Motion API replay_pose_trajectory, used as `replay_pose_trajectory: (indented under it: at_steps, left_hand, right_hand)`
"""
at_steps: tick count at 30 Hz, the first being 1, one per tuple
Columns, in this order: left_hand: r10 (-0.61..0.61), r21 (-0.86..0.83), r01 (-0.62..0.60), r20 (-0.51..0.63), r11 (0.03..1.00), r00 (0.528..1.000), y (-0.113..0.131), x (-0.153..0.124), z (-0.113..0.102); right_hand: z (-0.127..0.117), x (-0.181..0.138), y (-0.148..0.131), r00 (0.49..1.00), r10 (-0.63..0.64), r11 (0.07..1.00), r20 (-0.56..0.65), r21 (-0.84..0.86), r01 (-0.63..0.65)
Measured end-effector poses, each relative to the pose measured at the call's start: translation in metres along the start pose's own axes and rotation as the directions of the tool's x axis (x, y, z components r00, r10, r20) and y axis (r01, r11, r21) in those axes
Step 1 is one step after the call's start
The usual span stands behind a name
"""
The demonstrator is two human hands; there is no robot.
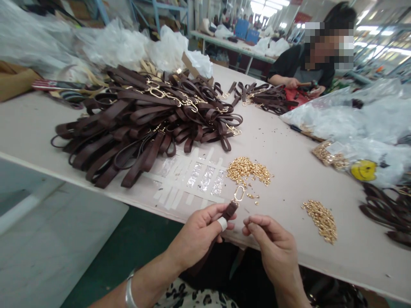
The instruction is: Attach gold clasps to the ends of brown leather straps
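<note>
My left hand [199, 233] is closed round the end of a dark brown leather strap [230, 211], near the table's front edge. A gold clasp [238, 193] hangs from the strap's tip, pointing away from me. A white tape wraps one finger of that hand. My right hand [272, 244] sits just right of it with fingertips pinched together; what they hold is too small to make out. A heap of small gold fittings [248, 170] lies on the table just beyond the clasp. A second heap of gold fittings [321, 219] lies to the right.
A big pile of brown straps with gold clasps [144, 119] covers the table [282, 154] at left. Taped strips [192, 177] mark the surface in front. Plastic bags [353, 113], a bag of gold parts [329, 155] and more straps [388, 214] lie right. Another person [308, 64] works opposite.
</note>
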State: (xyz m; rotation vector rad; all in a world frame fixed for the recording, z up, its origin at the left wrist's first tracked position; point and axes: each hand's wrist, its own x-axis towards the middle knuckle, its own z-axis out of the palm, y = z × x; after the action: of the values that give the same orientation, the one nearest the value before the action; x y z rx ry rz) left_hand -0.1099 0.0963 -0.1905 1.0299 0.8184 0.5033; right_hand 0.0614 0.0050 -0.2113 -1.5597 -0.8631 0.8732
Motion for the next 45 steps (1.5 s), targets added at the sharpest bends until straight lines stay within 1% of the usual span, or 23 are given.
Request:
replay_pose_trajectory:
  at_steps: [2, 5, 8, 12, 16, 19, 21, 24, 27, 30, 32, 34, 35, 36, 37, 38, 39, 40, 41, 42, 43, 44, 45]
  left_hand:
    - [0.013, 0.004, -0.013, 0.058, 1.000, 0.998, -0.003, 0.001, 0.005]
    - [0.024, 0.018, -0.027, 0.129, 0.999, 0.991, -0.005, 0.000, 0.007]
    - [0.051, 0.025, -0.056, 0.171, 0.998, 0.984, -0.006, -0.001, 0.006]
    - [0.087, 0.057, -0.098, 0.171, 0.994, 0.981, -0.007, 0.000, 0.006]
    - [0.100, 0.125, -0.123, 0.177, 0.985, 0.979, -0.006, 0.000, 0.008]
    - [0.106, 0.224, -0.143, 0.168, 0.964, 0.980, -0.002, -0.002, 0.008]
    - [0.119, 0.322, -0.167, 0.165, 0.932, 0.979, -0.001, -0.003, 0.008]
    - [0.176, 0.457, -0.243, 0.185, 0.855, 0.967, -0.002, -0.001, 0.009]
    - [0.238, 0.515, -0.313, 0.209, 0.798, 0.949, -0.007, 0.001, 0.012]
    - [0.282, 0.549, -0.355, 0.217, 0.756, 0.935, -0.014, 0.002, 0.017]
    - [0.302, 0.554, -0.384, 0.237, 0.738, 0.923, -0.017, 0.003, 0.020]
    - [0.306, 0.524, -0.407, 0.273, 0.748, 0.912, -0.018, 0.004, 0.023]
    - [0.294, 0.502, -0.402, 0.282, 0.766, 0.913, -0.016, 0.004, 0.024]
    - [0.270, 0.486, -0.381, 0.284, 0.786, 0.920, -0.014, 0.004, 0.025]
    - [0.245, 0.475, -0.354, 0.276, 0.806, 0.929, -0.012, 0.004, 0.026]
    - [0.219, 0.466, -0.320, 0.259, 0.825, 0.941, -0.010, 0.004, 0.027]
    - [0.191, 0.456, -0.280, 0.233, 0.845, 0.954, -0.007, 0.005, 0.027]
    - [0.156, 0.442, -0.231, 0.199, 0.867, 0.967, -0.006, 0.005, 0.027]
    - [0.113, 0.424, -0.174, 0.166, 0.889, 0.980, -0.005, 0.006, 0.027]
    - [0.058, 0.404, -0.108, 0.134, 0.908, 0.989, -0.005, 0.006, 0.026]
    - [0.005, 0.383, -0.045, 0.104, 0.923, 0.995, -0.006, 0.007, 0.025]
    - [-0.039, 0.364, 0.005, 0.084, 0.931, 0.996, -0.006, 0.007, 0.024]
    - [-0.066, 0.345, 0.037, 0.074, 0.938, 0.995, -0.007, 0.008, 0.024]
  right_hand:
    - [0.010, 0.000, -0.001, 0.993, 0.076, 0.976, 0.087, 0.198, -0.092]
    - [0.018, 0.002, -0.001, 0.973, 0.175, 0.918, 0.153, 0.331, -0.218]
    - [0.020, 0.004, -0.004, 0.959, 0.235, 0.895, 0.156, 0.350, -0.276]
    - [0.017, 0.004, -0.007, 0.951, 0.277, 0.900, 0.138, 0.309, -0.307]
    - [0.016, 0.003, -0.009, 0.953, 0.271, 0.903, 0.134, 0.308, -0.300]
    - [0.017, 0.003, -0.013, 0.967, 0.208, 0.903, 0.149, 0.351, -0.248]
    - [0.017, 0.003, -0.014, 0.971, 0.180, 0.895, 0.158, 0.382, -0.229]
    - [0.015, 0.004, -0.014, 0.972, 0.187, 0.878, 0.143, 0.419, -0.231]
    - [0.013, 0.002, -0.012, 0.978, 0.183, 0.871, 0.102, 0.444, -0.209]
    - [0.011, -0.001, -0.010, 0.978, 0.191, 0.870, 0.086, 0.446, -0.210]
    - [0.006, -0.001, -0.009, 0.978, 0.183, 0.886, 0.097, 0.414, -0.207]
    - [-0.010, 0.002, -0.007, 0.987, 0.131, 0.944, 0.089, 0.294, -0.152]
    - [-0.022, 0.006, -0.006, 0.995, 0.082, 0.980, 0.050, 0.180, -0.090]
    - [-0.037, 0.010, -0.005, 1.000, 0.013, 1.000, -0.013, 0.026, -0.013]
    - [-0.054, 0.016, -0.002, 0.992, -0.078, 0.985, -0.095, -0.159, 0.062]
    - [-0.073, 0.023, 0.001, 0.968, -0.183, 0.928, -0.171, -0.354, 0.113]
    - [-0.091, 0.030, 0.004, 0.934, -0.284, 0.834, -0.216, -0.537, 0.129]
    - [-0.108, 0.038, 0.008, 0.903, -0.371, 0.707, -0.218, -0.696, 0.122]
    - [-0.124, 0.045, 0.013, 0.884, -0.432, 0.565, -0.180, -0.817, 0.110]
    - [-0.136, 0.052, 0.017, 0.877, -0.465, 0.430, -0.123, -0.897, 0.103]
    - [-0.145, 0.059, 0.021, 0.878, -0.474, 0.318, -0.062, -0.942, 0.104]
    - [-0.152, 0.064, 0.024, 0.882, -0.472, 0.235, -0.010, -0.965, 0.115]
    - [-0.155, 0.069, 0.026, 0.884, -0.466, 0.185, 0.027, -0.974, 0.127]
